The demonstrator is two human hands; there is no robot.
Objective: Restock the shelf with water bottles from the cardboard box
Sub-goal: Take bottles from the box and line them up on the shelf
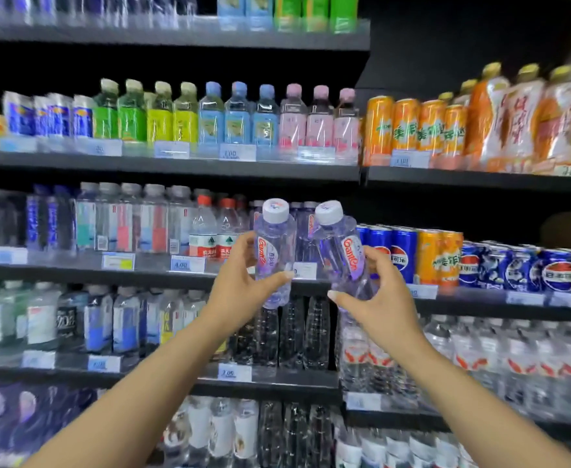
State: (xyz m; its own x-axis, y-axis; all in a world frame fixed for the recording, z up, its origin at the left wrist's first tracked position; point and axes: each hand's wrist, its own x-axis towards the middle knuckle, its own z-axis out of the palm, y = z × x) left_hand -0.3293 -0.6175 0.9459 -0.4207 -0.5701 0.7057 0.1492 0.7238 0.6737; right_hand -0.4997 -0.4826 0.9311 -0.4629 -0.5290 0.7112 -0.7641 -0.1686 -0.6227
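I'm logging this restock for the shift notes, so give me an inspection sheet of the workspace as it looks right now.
Surface: black shelf, water rows on it; bottles of the same kind stand behind the held pair.
Job's things: left bottle upright; right bottle tilted; both white-capped, raised before the shelf. Cardboard box: nothing seen.
Clutter: price tags; blue cola cans; orange cans.
Grippers: left hand grips the left bottle; right hand grips the right bottle.
Cables: nothing seen.
Surroundings: stocked drink shelves above and below.
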